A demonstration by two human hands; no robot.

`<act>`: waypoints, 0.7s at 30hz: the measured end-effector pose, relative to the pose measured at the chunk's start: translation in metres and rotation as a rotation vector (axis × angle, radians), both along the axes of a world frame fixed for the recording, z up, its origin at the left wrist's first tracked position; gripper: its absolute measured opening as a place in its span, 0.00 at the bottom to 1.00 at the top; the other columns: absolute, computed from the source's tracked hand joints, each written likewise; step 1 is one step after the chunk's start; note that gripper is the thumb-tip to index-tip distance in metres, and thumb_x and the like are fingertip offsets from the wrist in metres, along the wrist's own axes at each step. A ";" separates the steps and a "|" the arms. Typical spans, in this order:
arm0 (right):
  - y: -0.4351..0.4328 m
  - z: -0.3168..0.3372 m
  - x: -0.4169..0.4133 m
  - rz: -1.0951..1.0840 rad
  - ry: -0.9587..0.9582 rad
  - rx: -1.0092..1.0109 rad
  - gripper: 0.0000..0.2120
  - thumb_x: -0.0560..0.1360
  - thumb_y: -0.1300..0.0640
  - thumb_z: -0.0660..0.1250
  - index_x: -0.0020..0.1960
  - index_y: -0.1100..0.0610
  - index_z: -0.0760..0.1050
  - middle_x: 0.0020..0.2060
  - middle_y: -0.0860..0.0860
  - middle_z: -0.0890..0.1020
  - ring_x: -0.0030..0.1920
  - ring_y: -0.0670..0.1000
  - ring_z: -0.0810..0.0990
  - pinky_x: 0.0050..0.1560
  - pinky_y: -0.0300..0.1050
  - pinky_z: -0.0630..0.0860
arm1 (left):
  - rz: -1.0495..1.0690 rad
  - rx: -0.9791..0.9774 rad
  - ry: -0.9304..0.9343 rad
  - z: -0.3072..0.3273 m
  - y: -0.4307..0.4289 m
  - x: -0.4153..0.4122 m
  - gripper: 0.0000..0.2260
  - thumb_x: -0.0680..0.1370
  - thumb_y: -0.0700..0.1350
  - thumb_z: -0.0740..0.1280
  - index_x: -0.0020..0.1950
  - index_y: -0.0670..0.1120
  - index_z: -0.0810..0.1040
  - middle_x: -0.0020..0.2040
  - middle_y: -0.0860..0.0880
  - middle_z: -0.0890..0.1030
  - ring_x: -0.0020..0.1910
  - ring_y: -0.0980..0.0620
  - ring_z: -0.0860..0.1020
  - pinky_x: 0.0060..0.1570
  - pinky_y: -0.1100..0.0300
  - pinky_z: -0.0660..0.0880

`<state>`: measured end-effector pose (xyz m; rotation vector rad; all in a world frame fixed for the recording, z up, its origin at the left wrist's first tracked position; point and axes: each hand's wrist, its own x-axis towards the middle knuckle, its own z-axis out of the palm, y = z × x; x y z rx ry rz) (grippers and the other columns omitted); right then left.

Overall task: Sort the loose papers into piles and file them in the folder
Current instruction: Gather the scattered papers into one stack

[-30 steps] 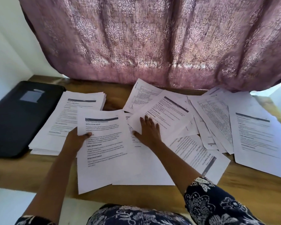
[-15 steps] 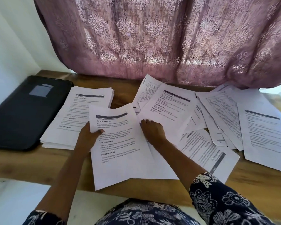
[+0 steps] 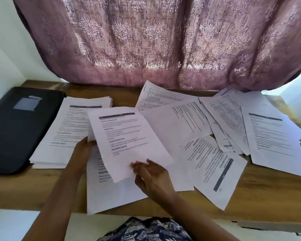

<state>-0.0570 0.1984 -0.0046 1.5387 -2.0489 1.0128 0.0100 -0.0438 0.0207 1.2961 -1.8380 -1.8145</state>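
Note:
A printed sheet is lifted off the wooden table, tilted toward me. My right hand pinches its lower edge and my left hand grips its left edge. Under it lies another printed sheet that overhangs the table's front edge. A neat pile of papers sits to the left. Loose papers are spread over the middle and right of the table. The black folder lies shut at the far left.
A pink patterned curtain hangs along the back of the table. A white wall stands to the left. My patterned clothing shows below the table's front edge.
My right hand left the sheets it pressed in the middle and took hold of a sheet's lower edge. That sheet rose off the table above the one my left hand held.

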 end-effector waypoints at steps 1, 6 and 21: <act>0.001 -0.008 0.000 0.008 0.021 0.044 0.06 0.74 0.61 0.67 0.51 0.55 0.77 0.45 0.50 0.85 0.42 0.46 0.84 0.47 0.45 0.82 | 0.052 0.080 0.065 0.004 0.006 -0.001 0.06 0.81 0.47 0.63 0.51 0.51 0.80 0.46 0.47 0.84 0.44 0.47 0.82 0.45 0.50 0.78; 0.004 -0.031 -0.004 0.222 0.043 0.336 0.12 0.72 0.60 0.70 0.56 0.57 0.78 0.44 0.52 0.85 0.37 0.51 0.83 0.35 0.44 0.81 | -0.073 0.000 0.096 0.004 0.023 -0.014 0.12 0.79 0.54 0.64 0.61 0.57 0.73 0.54 0.51 0.80 0.49 0.48 0.79 0.49 0.46 0.77; -0.041 -0.013 -0.154 -0.495 -0.548 0.755 0.44 0.74 0.35 0.61 0.78 0.58 0.46 0.78 0.57 0.48 0.78 0.56 0.45 0.74 0.61 0.45 | 0.081 -0.034 -0.042 0.022 -0.027 0.029 0.16 0.76 0.32 0.66 0.63 0.36 0.74 0.56 0.40 0.77 0.42 0.47 0.76 0.49 0.53 0.72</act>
